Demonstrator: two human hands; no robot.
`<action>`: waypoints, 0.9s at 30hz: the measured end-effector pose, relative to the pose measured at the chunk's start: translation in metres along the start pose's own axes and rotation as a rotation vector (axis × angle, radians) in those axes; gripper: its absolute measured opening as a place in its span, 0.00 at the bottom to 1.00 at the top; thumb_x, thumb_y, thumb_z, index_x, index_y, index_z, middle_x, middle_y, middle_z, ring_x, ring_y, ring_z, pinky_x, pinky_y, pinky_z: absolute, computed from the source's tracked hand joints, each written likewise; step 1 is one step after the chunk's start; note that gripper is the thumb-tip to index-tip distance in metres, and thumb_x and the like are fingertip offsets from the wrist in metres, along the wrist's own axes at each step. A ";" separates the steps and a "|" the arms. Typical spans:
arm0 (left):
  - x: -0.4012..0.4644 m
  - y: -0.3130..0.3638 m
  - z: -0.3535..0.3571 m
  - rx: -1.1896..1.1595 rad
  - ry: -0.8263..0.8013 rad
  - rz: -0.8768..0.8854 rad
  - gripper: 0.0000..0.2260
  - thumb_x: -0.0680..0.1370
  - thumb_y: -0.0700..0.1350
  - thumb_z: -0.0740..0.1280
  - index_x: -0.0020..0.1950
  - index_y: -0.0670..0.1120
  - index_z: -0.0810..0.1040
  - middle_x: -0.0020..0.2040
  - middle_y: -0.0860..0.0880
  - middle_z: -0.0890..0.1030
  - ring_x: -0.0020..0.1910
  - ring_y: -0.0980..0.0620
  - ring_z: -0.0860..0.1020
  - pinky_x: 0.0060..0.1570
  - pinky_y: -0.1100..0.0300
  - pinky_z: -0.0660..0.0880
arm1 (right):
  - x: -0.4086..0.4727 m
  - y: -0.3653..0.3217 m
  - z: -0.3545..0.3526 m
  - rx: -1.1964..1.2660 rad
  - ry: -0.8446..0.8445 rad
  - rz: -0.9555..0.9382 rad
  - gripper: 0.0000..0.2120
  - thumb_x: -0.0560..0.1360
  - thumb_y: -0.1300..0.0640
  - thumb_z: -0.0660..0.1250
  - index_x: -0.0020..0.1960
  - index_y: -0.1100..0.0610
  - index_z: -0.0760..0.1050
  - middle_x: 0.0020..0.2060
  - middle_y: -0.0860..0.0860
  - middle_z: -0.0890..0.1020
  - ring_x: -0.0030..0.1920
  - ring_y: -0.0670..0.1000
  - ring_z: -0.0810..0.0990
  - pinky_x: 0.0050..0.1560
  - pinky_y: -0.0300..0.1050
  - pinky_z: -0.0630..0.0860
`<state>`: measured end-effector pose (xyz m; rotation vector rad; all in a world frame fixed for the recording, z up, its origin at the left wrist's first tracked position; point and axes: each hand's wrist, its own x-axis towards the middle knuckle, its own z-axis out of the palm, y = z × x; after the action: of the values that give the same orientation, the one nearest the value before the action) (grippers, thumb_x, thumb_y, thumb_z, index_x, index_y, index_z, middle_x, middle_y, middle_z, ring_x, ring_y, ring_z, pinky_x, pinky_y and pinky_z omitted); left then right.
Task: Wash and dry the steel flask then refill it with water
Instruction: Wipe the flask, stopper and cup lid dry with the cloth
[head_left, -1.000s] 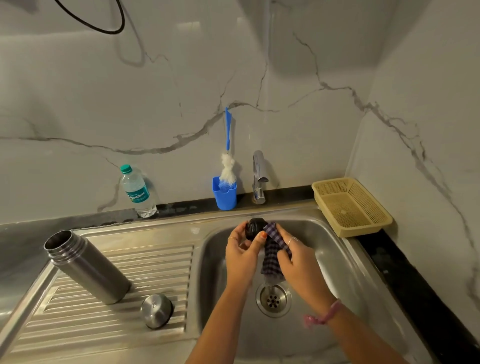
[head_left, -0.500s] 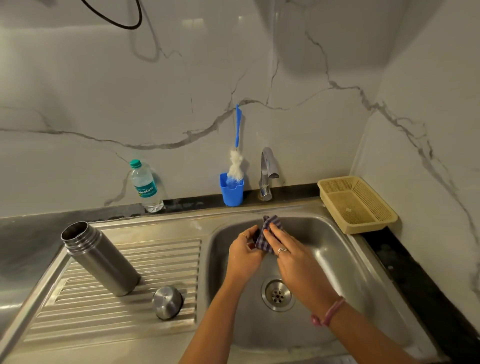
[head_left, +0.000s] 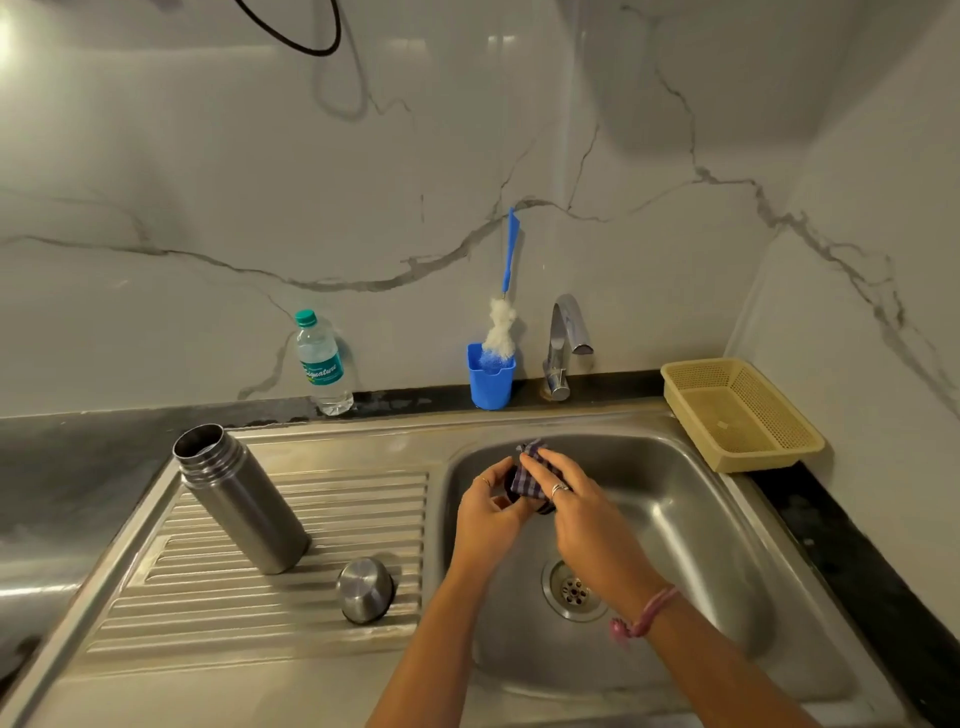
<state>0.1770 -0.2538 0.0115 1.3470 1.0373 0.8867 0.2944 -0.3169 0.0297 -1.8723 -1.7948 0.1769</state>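
A dark cap is gripped by the left hand; a checked cloth is pinched by the right hand; "Signature" is read on the plastic bottle

Steel flask open-mouthed, standing tilted on ribbed drainboard, steel cap dome-up just beside its base, small dark stopper over the sink basin, mostly wrapped in checked cloth
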 end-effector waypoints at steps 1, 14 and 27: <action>-0.002 -0.001 -0.005 -0.021 0.000 -0.006 0.24 0.75 0.39 0.74 0.69 0.50 0.73 0.62 0.50 0.80 0.57 0.54 0.81 0.58 0.56 0.79 | 0.004 -0.004 0.003 0.039 0.004 0.024 0.33 0.77 0.69 0.59 0.77 0.47 0.56 0.74 0.47 0.61 0.70 0.49 0.66 0.68 0.42 0.69; -0.003 -0.010 -0.083 -0.515 0.088 -0.198 0.33 0.67 0.39 0.77 0.70 0.51 0.72 0.64 0.40 0.79 0.58 0.44 0.82 0.59 0.49 0.79 | 0.004 -0.006 0.044 0.478 0.029 0.498 0.25 0.79 0.67 0.56 0.73 0.52 0.64 0.66 0.54 0.74 0.61 0.53 0.76 0.59 0.52 0.78; 0.014 -0.030 -0.150 -0.156 0.234 -0.188 0.24 0.71 0.41 0.78 0.63 0.53 0.74 0.60 0.49 0.79 0.56 0.50 0.80 0.59 0.52 0.78 | 0.004 -0.021 0.066 0.583 0.110 0.575 0.25 0.77 0.70 0.57 0.72 0.55 0.66 0.66 0.56 0.74 0.61 0.56 0.76 0.51 0.41 0.76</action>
<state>0.0381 -0.1933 -0.0117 1.0139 1.2261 0.9771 0.2471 -0.2945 -0.0155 -1.8444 -0.9416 0.7047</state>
